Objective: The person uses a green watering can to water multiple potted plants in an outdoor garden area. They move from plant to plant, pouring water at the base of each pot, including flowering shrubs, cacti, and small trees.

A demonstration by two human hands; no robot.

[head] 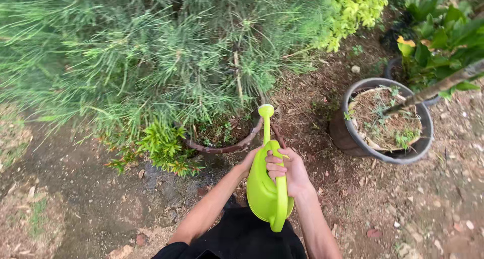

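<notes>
watering can (pixel 266 188) gripped by right hand (pixel 288 172), left hand (pixel 249 160) supporting its side

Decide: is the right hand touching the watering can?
Touching. The head view shows the right hand with fingers curled around the watering can handle.

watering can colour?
Bright lime green, body and spout alike: the plastic watering can, held in both hands, shows best in the head view.
</notes>
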